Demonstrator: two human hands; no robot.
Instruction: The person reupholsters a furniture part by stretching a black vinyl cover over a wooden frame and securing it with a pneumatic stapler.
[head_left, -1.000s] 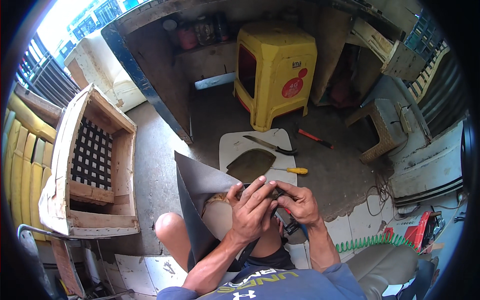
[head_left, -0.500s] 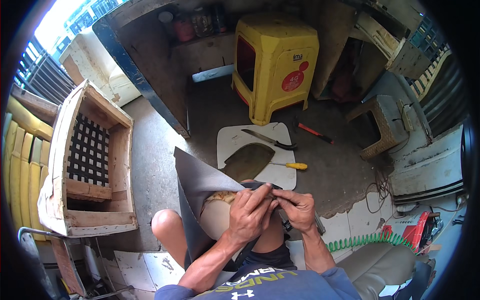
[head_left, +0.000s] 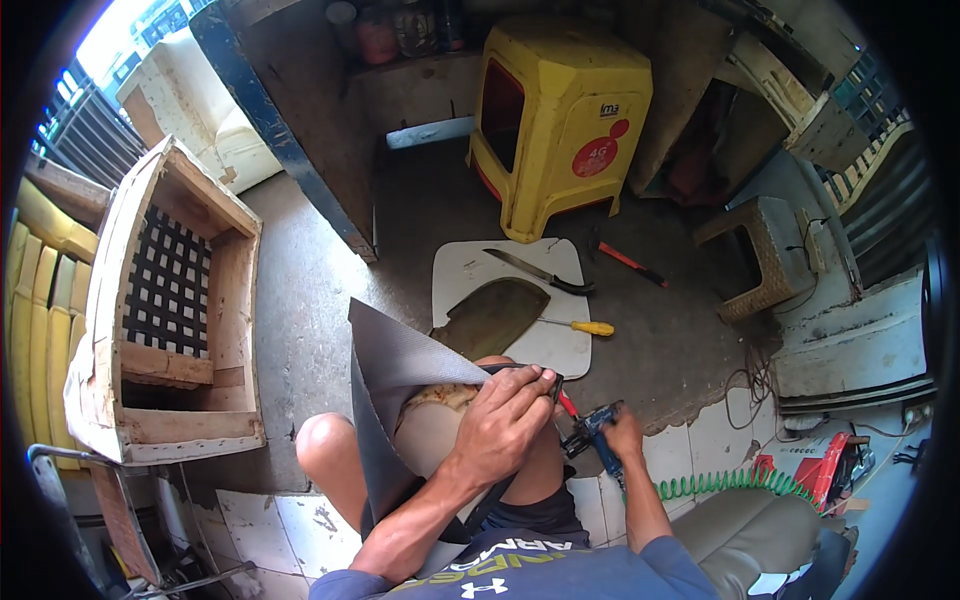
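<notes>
My left hand (head_left: 505, 428) is closed on the edge of a sheet of grey fabric (head_left: 400, 345), pressing it on my lap against a rounded seat piece with a beige face (head_left: 425, 440). Its thumb and what lies under the fingers are hidden. To the right, my right hand (head_left: 626, 436) is wrapped round a blue air staple gun (head_left: 602, 436), whose nose points left toward my left hand. A thin red handle (head_left: 567, 402) shows between the two hands; its other end is hidden.
Ahead lies a white board (head_left: 560, 345) with a knife (head_left: 540, 272), a yellow-handled screwdriver (head_left: 580, 326) and an olive-coloured piece (head_left: 492, 315). Beyond are a hammer (head_left: 632, 263) and a yellow stool (head_left: 565, 130). A webbed wooden frame (head_left: 235, 350) stands left; a green coiled hose (head_left: 720, 485) runs right.
My right hand has left the fabric edge beside my left hand, moved right and down, and taken hold of the staple gun. My left hand stays on the edge.
</notes>
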